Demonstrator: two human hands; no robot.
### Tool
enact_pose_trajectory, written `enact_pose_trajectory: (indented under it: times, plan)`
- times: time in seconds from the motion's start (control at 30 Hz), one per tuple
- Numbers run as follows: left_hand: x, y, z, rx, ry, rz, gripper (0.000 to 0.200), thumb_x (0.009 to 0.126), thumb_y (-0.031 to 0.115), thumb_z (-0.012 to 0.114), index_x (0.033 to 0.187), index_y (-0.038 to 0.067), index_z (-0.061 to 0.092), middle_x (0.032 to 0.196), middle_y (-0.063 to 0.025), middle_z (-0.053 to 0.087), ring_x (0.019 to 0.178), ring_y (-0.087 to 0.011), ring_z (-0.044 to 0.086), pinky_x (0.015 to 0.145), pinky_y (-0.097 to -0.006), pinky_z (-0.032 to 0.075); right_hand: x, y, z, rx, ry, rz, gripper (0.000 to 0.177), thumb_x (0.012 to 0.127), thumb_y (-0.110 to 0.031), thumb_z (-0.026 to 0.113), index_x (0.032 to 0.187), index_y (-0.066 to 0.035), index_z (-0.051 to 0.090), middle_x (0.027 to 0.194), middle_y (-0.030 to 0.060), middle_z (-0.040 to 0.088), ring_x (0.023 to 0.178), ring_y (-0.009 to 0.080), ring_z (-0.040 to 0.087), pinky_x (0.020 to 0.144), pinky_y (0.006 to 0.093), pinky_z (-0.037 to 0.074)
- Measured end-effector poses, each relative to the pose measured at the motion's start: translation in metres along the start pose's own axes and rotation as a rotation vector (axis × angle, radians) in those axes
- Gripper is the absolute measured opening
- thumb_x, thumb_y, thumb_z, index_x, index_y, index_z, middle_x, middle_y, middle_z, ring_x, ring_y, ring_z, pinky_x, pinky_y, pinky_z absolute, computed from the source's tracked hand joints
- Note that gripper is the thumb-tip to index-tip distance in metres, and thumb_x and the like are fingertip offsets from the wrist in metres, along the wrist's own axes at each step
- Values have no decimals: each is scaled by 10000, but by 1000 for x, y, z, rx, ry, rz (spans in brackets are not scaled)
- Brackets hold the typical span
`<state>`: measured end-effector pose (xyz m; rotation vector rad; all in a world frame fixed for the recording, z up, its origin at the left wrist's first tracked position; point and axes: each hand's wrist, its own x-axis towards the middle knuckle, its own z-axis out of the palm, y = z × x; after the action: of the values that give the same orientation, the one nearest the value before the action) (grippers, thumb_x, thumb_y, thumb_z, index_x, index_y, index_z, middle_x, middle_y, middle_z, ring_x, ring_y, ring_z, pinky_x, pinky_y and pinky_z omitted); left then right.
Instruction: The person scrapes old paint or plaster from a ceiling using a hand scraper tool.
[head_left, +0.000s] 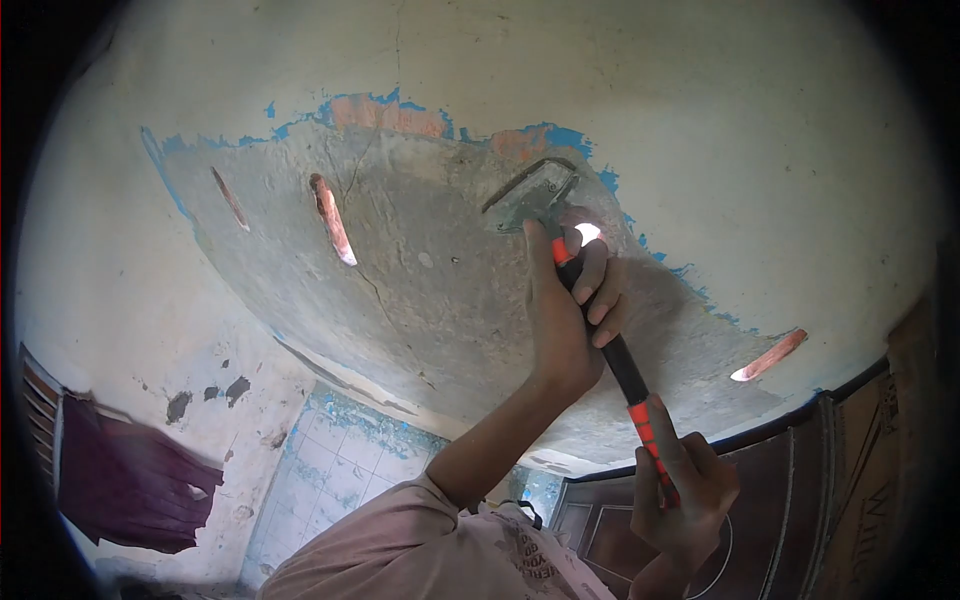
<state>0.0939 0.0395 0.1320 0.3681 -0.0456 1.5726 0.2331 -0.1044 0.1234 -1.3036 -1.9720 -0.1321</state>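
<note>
A long-handled scraper (626,372) with a black and orange-red handle slants across the view. Its wide grey head (535,197) lies against, or very close to, the bare grey patch (430,270) of the wall, near the patch's upper edge. My left hand (570,320) is closed round the upper handle just below the head, thumb along one side and fingers curled over the other. Lower down, my right hand (690,490) grips the orange-red end, with one finger stretched along it. A bright slot (588,234) in the wall shows partly behind my left fingers.
Jagged blue and pinkish paint (390,115) borders the grey patch under cream paint. More slots (333,220) cut through the wall, one (770,356) at right. A purple cloth (135,475) hangs lower left. A brown door (740,500) and a cardboard sheet (870,490) stand lower right.
</note>
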Motion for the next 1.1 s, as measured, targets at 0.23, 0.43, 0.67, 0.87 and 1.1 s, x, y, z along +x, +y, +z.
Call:
enact_pose_trajectory:
  times: [0.23,0.43,0.67,0.87,1.1]
  plan:
    - [9,15,-5,-53,39,107,396,1081,455,419,876,128,505,612,42,301,439,-46,267,267,-174,237,18,-16,-4,67,-68,20,562,765,46,675,1312,-80,681,570,54,479,446,128,464,429,321,328]
    - [-5,6,10,75,129,44,381,1081,465,417,922,129,501,630,30,343,427,-48,258,300,-181,216,11,-29,-15,19,-6,59,586,745,58,670,1315,-78,678,550,66,450,438,156,446,444,341,322]
    - [0,11,6,43,111,64,376,1082,464,411,925,129,481,637,42,331,423,-39,255,304,-177,218,19,-36,-13,12,-53,91,566,771,38,689,1315,-119,687,546,61,427,451,139,423,454,343,316]
    - [-2,15,10,123,74,98,373,1089,465,382,957,128,472,635,48,302,448,-39,273,299,-171,231,17,-48,-18,-24,-20,143,573,756,29,688,1310,-121,692,551,61,426,451,152,416,466,349,327]
    - [-7,-1,5,215,-30,108,379,1104,459,318,1004,136,489,656,27,315,496,-56,319,347,-173,299,1,-6,-15,132,-62,110,598,794,-2,721,1374,-122,640,593,54,533,454,114,476,442,336,377]
